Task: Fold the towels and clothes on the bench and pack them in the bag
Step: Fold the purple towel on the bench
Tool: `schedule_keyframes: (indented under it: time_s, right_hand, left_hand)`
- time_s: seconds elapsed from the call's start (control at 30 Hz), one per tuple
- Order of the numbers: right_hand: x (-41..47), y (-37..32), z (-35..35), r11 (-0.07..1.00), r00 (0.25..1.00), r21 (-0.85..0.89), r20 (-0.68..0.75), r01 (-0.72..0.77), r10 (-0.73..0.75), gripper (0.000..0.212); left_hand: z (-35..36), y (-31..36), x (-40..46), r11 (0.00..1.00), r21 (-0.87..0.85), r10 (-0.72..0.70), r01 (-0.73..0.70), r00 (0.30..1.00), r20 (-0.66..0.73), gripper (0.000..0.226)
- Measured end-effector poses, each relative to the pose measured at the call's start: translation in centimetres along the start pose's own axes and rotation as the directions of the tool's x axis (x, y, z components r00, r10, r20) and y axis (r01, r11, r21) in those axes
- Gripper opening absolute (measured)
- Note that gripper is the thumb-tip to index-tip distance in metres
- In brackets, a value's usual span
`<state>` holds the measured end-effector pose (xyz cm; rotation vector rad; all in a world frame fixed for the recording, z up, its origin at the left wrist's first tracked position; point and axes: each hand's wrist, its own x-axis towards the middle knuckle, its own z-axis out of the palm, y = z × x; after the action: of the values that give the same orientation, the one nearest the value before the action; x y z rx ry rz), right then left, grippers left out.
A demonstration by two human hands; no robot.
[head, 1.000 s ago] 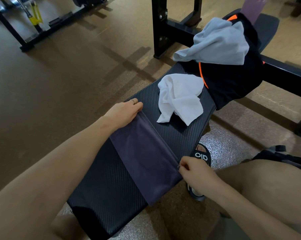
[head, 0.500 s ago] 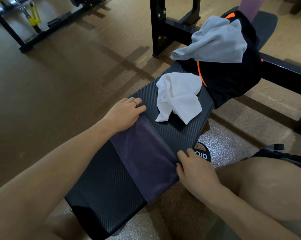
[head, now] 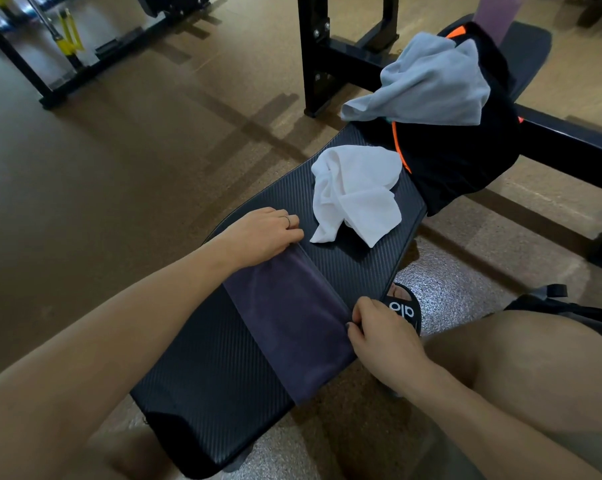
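The left hand [head: 261,237] lies flat, fingers together, pressing the far end of the purple towel [head: 289,323] on the bench [head: 206,375]. The right hand [head: 382,337] pinches its near corner. A white towel [head: 355,195] lies crumpled just beyond, then black clothes [head: 458,150] with a gray cloth [head: 431,88] on top.

Black padded bench [head: 220,386], ribbed carbon-weave cover, runs from lower left to upper right across a tan floor [head: 119,188]. Lying across the near half: a dark purple towel [head: 285,317], folded into a flat strip, its right end hanging just over the bench edge. Past it, mid-bench: a crumpled white towel [head: 355,195], apart from the purple one. At the far end: a black garment with orange trim [head: 458,157], draped over the bench's right edge, touching the white towel. A grey cloth [head: 431,88] sits bunched on top of the black garment.
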<state>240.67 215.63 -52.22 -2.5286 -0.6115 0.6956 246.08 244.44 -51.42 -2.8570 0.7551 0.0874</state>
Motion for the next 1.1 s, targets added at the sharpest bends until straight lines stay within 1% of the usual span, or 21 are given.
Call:
schedule_keyframes:
  time_s: [0.13, 0.3, 0.5, 0.6, 0.67, 0.77, 0.8, 0.87, 0.9, 0.93, 0.97, 1.03, 1.1]
  right_hand:
    - [0.1, 0.3, 0.1, 0.997, 0.999, 0.061, 0.020, -0.043, 0.041, 0.007]
    - [0.2, 0.7, 0.2, 0.993, 0.997, 0.092, 0.043, -0.069, 0.065, 0.007]
    - [0.2, 0.7, 0.2, 0.995, 0.996, 0.044, 0.028, -0.086, 0.085, 0.008]
    - [0.1, 0.6, 0.1, 0.996, 0.996, 0.008, 0.025, -0.090, 0.090, 0.011]
    - [-0.1, 0.6, 0.0, 0.996, 0.996, -0.008, 0.027, -0.090, 0.091, 0.014]
    - [-0.3, 0.7, 0.0, 0.997, 0.996, 0.002, 0.032, -0.081, 0.081, 0.014]
    - [-0.3, 0.8, -0.1, 0.997, 0.996, 0.017, 0.033, -0.079, 0.078, 0.013]
    - [-0.2, 1.0, -0.1, 0.996, 0.996, 0.046, 0.043, -0.081, 0.079, 0.010]
    - [-0.2, 1.1, -0.1, 0.995, 0.996, 0.052, 0.049, -0.081, 0.079, 0.009]
    - [-0.2, 1.1, -0.1, 0.996, 0.996, 0.051, 0.050, -0.079, 0.076, 0.010]
    - [-0.2, 1.1, -0.1, 0.996, 0.996, 0.051, 0.049, -0.077, 0.074, 0.010]
    - [-0.3, 1.0, 0.0, 0.994, 0.996, 0.073, 0.044, -0.078, 0.075, 0.009]
    - [-0.5, 1.1, 0.1, 0.992, 0.996, 0.092, 0.049, -0.085, 0.081, 0.008]
  left_hand:
    - [-0.4, 0.1, 0.3, 1.000, 0.001, -0.001, 0.001, 1.000, 0.011, 0.014]
    - [-0.3, 0.4, 0.6, 1.000, 0.005, -0.023, 0.023, 1.000, 0.002, 0.016]
    - [-0.1, 0.6, 0.6, 0.998, 0.025, -0.049, 0.049, 0.999, -0.001, 0.018]
    - [0.2, 1.1, 0.4, 0.994, 0.050, -0.102, 0.101, 0.995, 0.008, 0.018]
    - [0.6, 1.5, 0.2, 0.983, 0.075, -0.166, 0.167, 0.986, -0.011, 0.019]
    - [0.3, 3.0, -0.1, 0.941, 0.067, -0.324, 0.332, 0.940, -0.106, 0.023]
    - [-0.1, 4.0, -0.3, 0.931, 0.045, -0.353, 0.362, 0.925, -0.139, 0.022]
    - [-0.6, 6.7, -1.1, 0.939, -0.027, -0.342, 0.343, 0.922, -0.184, 0.010]
    - [-0.5, 8.3, -1.8, 0.949, -0.059, -0.317, 0.311, 0.931, -0.180, 0.008]
    - [-0.2, 9.9, -2.6, 0.953, -0.090, -0.300, 0.289, 0.942, -0.151, 0.015]
    - [0.3, 11.2, -3.3, 0.950, -0.118, -0.299, 0.288, 0.950, -0.090, 0.026]
    - [1.4, 13.1, -4.3, 0.924, -0.178, -0.337, 0.338, 0.941, 0.036, 0.046]
    - [2.2, 14.0, -4.7, 0.900, -0.211, -0.366, 0.381, 0.925, 0.105, 0.058]
